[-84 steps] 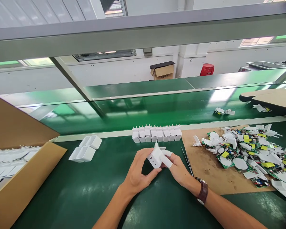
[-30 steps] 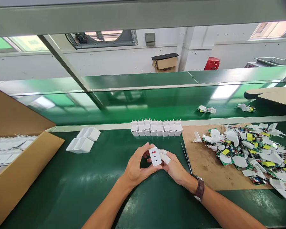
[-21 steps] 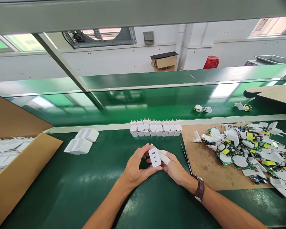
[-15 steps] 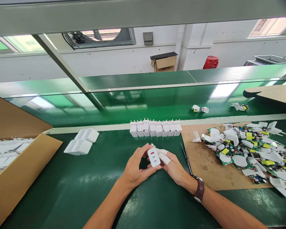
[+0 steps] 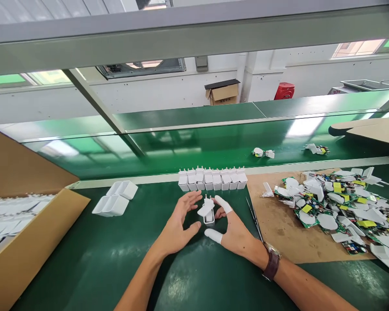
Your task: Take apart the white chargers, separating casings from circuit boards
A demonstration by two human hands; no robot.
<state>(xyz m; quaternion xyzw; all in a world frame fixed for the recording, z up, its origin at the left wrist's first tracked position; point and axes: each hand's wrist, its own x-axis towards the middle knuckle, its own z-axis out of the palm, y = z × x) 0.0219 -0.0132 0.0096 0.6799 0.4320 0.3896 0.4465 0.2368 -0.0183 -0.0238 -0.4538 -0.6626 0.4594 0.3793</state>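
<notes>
A white plug charger (image 5: 208, 214) stands upright on the green bench, its pronged top piece tilted over the open housing. To its left, my left hand (image 5: 180, 224) is open, fingers spread and apart from it. My right hand (image 5: 236, 229), with white finger cots on thumb and forefinger, is open on the charger's other side; whether a rear finger touches it I cannot tell. Behind them runs a row of several similar white chargers (image 5: 213, 179), prongs up. Black tweezers (image 5: 254, 219) lie by my right wrist.
Empty white housings (image 5: 115, 199) sit at the left, near a cardboard box (image 5: 48, 233) holding white parts. On the right, a brown board (image 5: 272, 233) carries a heap of circuit boards with white pieces (image 5: 330, 207). Green conveyor (image 5: 181, 147) runs behind, with loose boards (image 5: 317, 149) on it.
The charger, held between both hands with its port face showing, now stands on the bench with its prongs up. Both hands have opened away from it. The view has tilted slightly upward.
</notes>
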